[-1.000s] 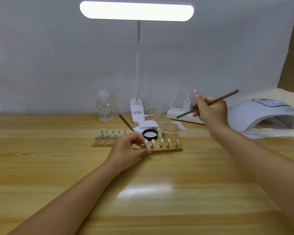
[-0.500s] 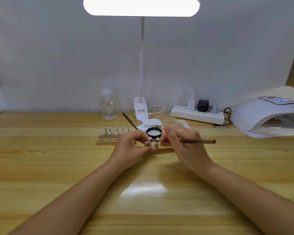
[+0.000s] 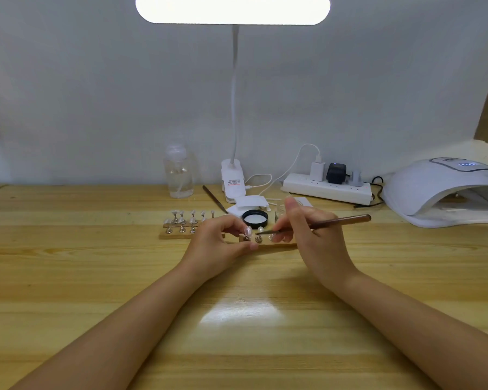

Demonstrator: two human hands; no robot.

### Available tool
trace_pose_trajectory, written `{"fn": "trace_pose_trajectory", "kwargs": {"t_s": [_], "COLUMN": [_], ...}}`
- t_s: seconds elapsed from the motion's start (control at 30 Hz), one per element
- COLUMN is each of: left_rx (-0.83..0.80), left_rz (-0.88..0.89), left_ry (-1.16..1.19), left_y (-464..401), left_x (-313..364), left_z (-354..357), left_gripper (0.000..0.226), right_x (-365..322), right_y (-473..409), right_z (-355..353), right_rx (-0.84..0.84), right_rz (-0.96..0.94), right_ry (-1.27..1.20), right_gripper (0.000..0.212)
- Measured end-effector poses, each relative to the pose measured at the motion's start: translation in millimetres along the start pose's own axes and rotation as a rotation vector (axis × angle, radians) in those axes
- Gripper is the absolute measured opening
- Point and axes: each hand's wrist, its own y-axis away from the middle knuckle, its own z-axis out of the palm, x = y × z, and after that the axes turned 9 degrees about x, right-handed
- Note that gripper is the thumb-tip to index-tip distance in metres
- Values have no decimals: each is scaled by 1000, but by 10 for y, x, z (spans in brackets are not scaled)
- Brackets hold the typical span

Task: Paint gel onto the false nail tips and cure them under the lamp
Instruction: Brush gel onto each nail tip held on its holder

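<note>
A wooden strip (image 3: pixel 279 245) with false nail tips on metal stands lies mid-table. My left hand (image 3: pixel 219 240) grips its left end, fingers curled beside the first tip (image 3: pixel 248 230). My right hand (image 3: pixel 312 235) pinches a brown gel brush (image 3: pixel 338 221), whose tip rests at the second nail tip (image 3: pixel 260 229). The hand hides the tips further right. A second strip of nail tips (image 3: pixel 181 225) lies to the left. The white curing lamp (image 3: pixel 445 190) stands at the far right, its opening facing me.
Behind the strips lie a black jar lid (image 3: pixel 255 218), a small glass jar partly hidden by my fingers, a white box (image 3: pixel 250 204) and a spare brush (image 3: pixel 213 199). A clear bottle (image 3: pixel 179 175), a clip desk lamp (image 3: pixel 233 175) and a power strip (image 3: pixel 326 188) line the wall.
My right hand came down from the power strip with the brush and set its tip on the second nail tip. My left hand stayed on the strip.
</note>
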Motion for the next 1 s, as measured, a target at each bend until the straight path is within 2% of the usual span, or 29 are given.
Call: {"fn": "trace_pose_trajectory", "kwargs": {"t_s": [0.17, 0.3, 0.43, 0.6, 0.8, 0.9, 1.0], "left_rx": [-3, -7, -4, 1, -8, -3, 2], "left_rz": [-8, -12, -10, -14, -23, -28, -39], "left_ry": [-10, -22, -18, -12, -13, -17, -14], "left_y": [1, -2, -7, -13, -12, -14, -12], "left_x": [-6, -10, -24, -34, -28, -27, -28], "left_z": [-2, -4, -1, 5, -3, 0, -4], "left_gripper": [27, 25, 26, 26, 25, 27, 27], "right_x": [20, 24, 35, 29, 27, 53, 64], "right_y": [2, 5, -1, -3, -68, -46, -45], "right_z": [-39, -45, -53, -63, -168, -171, -177], "right_rx": [30, 38, 15, 16, 58, 27, 51], "right_rz": [-24, -13, -90, -29, -149, -142, -129], "right_ry": [96, 39, 108, 45, 133, 203, 151], "right_gripper": [41, 46, 41, 44, 40, 42, 47]}}
